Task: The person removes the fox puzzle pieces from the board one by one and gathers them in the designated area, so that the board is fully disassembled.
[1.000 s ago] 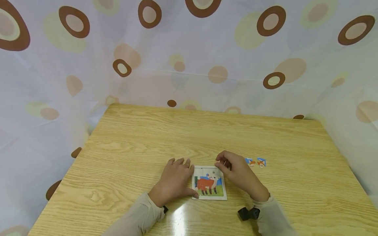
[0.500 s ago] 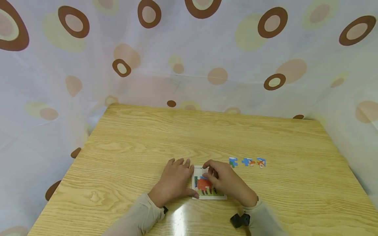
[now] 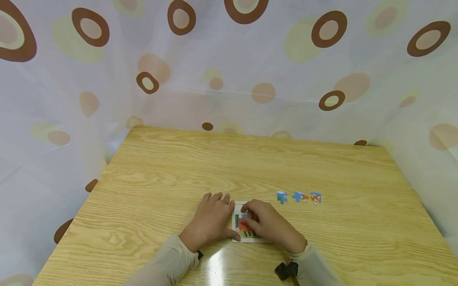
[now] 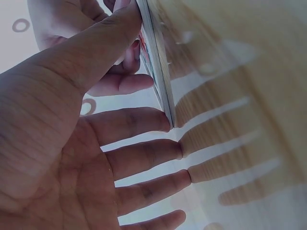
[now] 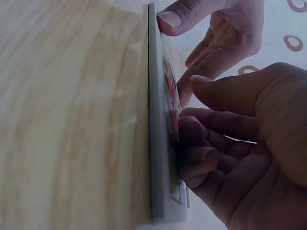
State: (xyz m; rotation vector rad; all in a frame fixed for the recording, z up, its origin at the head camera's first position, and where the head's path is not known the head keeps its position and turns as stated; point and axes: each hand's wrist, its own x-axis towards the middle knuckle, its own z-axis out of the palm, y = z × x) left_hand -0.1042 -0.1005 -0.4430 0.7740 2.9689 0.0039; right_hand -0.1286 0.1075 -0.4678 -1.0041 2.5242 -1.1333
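Note:
A small square jigsaw puzzle in a white tray (image 3: 250, 240) lies on the table, a reddish animal (image 3: 245, 228) on its picture and a pale bare strip along its top. My left hand (image 3: 211, 218) lies at the tray's left side. Its thumb is on the lower left corner, and the straight fingers (image 4: 148, 151) rest on the tabletop. My right hand (image 3: 272, 224) is over the puzzle with bent fingers. In the right wrist view its thumb (image 5: 206, 86) stands apart from the index finger, whose tip is at the picture. No piece shows between them; the hand hides the puzzle's right half.
Three loose jigsaw pieces lie in a row behind and right of the tray: a blue and green one (image 3: 282, 197), then two with orange ears (image 3: 299, 197) (image 3: 316, 198). The wooden table (image 3: 171, 167) meets a patterned curtain (image 3: 229, 95) at the back.
My right hand has moved left and toward me, from the tray's upper right corner to over the picture. That uncovers the blue and green piece. My left hand stays still.

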